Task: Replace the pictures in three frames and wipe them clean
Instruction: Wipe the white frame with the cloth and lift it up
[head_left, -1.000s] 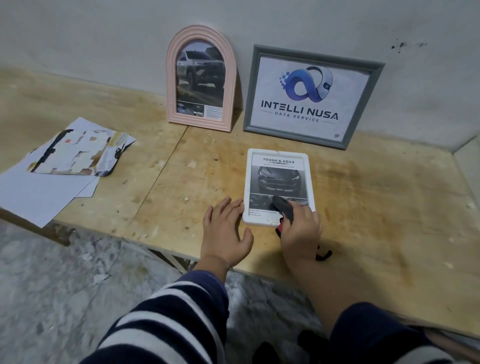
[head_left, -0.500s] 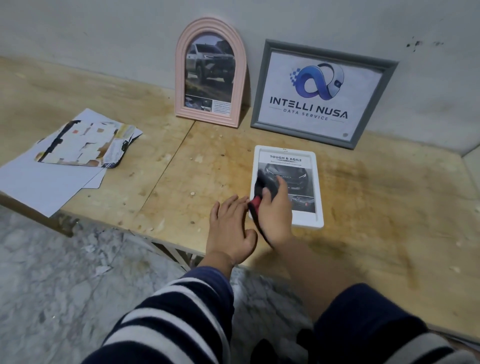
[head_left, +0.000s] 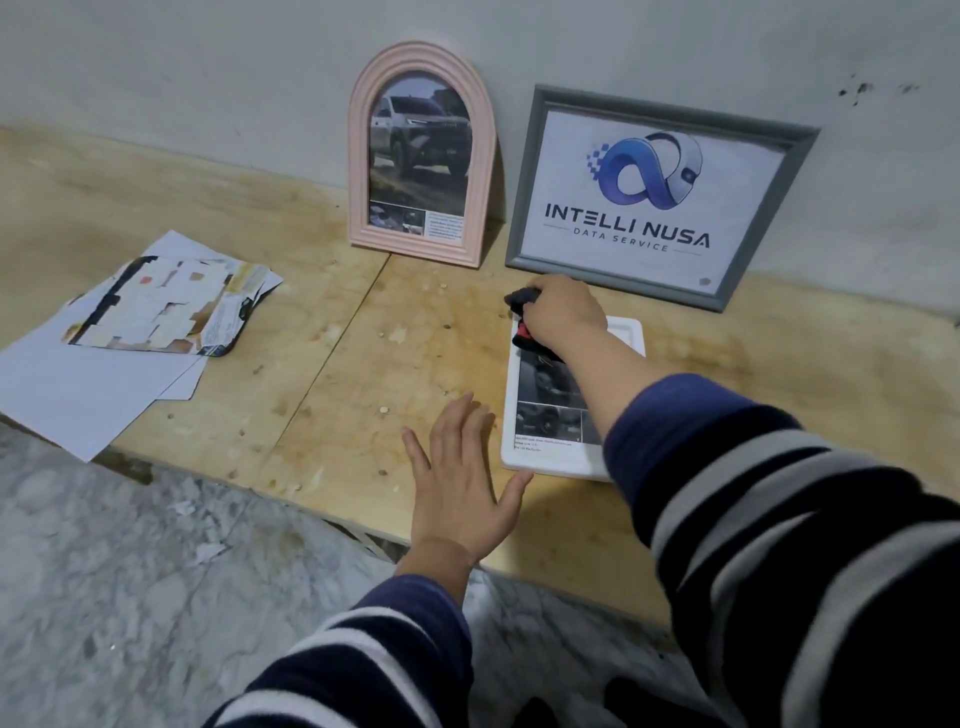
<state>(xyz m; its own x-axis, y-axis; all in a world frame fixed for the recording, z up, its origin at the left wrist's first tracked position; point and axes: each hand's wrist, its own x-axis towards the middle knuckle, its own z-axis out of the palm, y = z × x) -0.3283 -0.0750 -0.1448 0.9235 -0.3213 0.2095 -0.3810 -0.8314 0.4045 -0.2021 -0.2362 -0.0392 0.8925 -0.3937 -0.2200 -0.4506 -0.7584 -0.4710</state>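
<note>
Right hand (head_left: 563, 312) clenched round a dark cloth (head_left: 521, 300), pressed on the far end of the white frame (head_left: 631, 332) lying flat on the wooden table (head_left: 337, 364). Left hand (head_left: 462, 478) flat, fingers spread, just left of that frame. Beyond, against the wall: pink arched frame (head_left: 422, 150), grey frame (head_left: 660, 192). Far left, loose papers (head_left: 156, 312).

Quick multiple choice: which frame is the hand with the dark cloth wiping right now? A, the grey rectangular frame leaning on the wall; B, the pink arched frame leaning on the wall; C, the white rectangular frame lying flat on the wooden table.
C: the right hand presses the dark cloth onto the far end of the white rectangular frame.
</note>
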